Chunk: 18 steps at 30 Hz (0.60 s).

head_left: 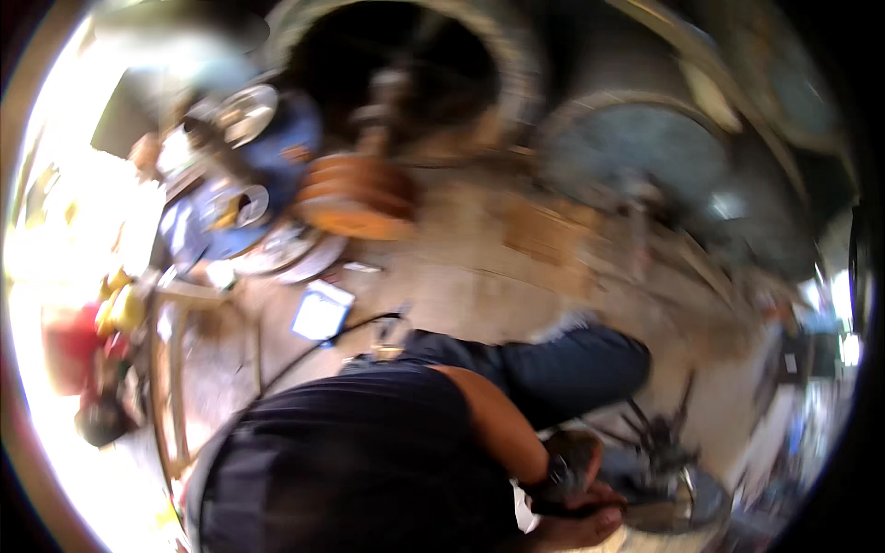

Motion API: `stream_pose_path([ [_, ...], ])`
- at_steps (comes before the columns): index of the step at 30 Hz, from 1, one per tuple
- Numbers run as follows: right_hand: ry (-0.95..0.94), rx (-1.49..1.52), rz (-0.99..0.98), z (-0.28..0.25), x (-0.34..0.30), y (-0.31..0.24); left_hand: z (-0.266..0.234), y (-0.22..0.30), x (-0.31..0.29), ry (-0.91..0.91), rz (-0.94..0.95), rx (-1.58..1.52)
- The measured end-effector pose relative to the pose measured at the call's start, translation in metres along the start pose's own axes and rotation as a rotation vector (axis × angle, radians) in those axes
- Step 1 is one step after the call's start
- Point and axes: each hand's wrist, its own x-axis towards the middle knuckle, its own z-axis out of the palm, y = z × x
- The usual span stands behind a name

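Note:
Close together at the lower right are my left hand (597, 496) and my right hand (573, 532), both smeared by motion. A dark band circles my left wrist. The fingers of my left hand look curled around something dark and slender that I cannot make out. My right hand lies just below it, and its grip does not show clearly. Beside both hands stands a dark metal piece with thin arms (662, 447), over a round grey plate (710, 502). My dark-clothed torso and bent leg (572, 369) fill the lower middle.
An orange-brown ribbed drum (355, 198) stands beside a blue round surface (290, 170) holding metal parts. Large round metal rims (516, 55) line the back. A white-and-blue card (323, 311), flat cardboard (544, 230) and a dark cable (318, 346) lie on the floor. A wooden frame (175, 369) stands left.

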Motion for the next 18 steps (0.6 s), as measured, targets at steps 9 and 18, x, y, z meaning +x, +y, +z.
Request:
stream_pose_path([
  [9, 0.167, -0.286, 0.015, -0.072, 0.049, 0.038, -0.042, -0.059, -0.008, 0.022, -0.244, -0.186],
  [18, 0.412, -0.602, 0.263, -0.131, 0.074, 0.067, -0.061, -0.074, 0.159, 0.329, -0.088, -0.595],
])
